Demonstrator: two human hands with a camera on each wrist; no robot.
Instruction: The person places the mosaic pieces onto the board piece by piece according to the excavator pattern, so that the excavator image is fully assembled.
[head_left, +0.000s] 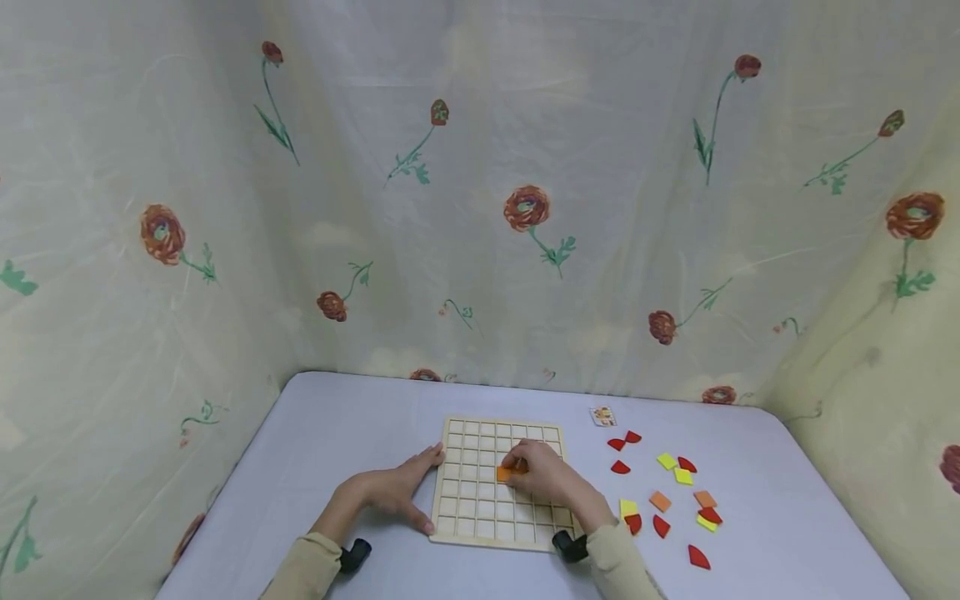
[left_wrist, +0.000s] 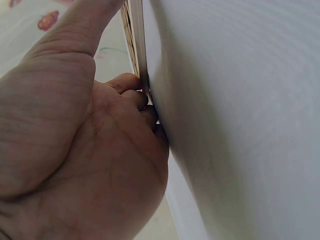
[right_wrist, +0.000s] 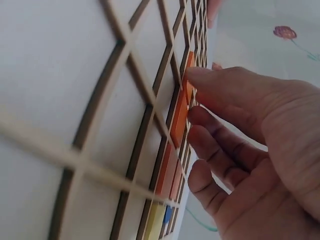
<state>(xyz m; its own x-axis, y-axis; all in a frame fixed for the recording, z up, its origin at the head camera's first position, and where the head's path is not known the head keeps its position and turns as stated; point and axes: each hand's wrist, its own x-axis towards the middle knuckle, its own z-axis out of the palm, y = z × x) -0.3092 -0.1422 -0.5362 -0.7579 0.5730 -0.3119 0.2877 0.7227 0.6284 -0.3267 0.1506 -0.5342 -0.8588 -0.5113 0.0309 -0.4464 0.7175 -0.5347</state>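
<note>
A wooden grid board (head_left: 495, 544) with pale square cells lies on the table. My left hand (head_left: 393, 487) rests along its left edge, thumb at the near corner and fingers farther up. In the left wrist view those fingers touch the board's side (left_wrist: 136, 37). Over the board's middle, my right hand (head_left: 546, 471) pinches an orange square tile (right_wrist: 190, 92) at a cell, partly hidden by thumb and fingers. Another orange tile (head_left: 503, 474) sits in a cell beside it. Farther along, the right wrist view shows a red-orange tile (right_wrist: 166, 170), a yellow tile (right_wrist: 155, 220) and a bit of blue (right_wrist: 168, 214).
Right of the board lie scattered red quarter-circle pieces (head_left: 698, 557), yellow squares (head_left: 667, 461) and orange squares (head_left: 660, 501), some overlapping. A small picture card (head_left: 603, 417) lies behind them. A flowered curtain (head_left: 480, 250) surrounds the table's back and sides.
</note>
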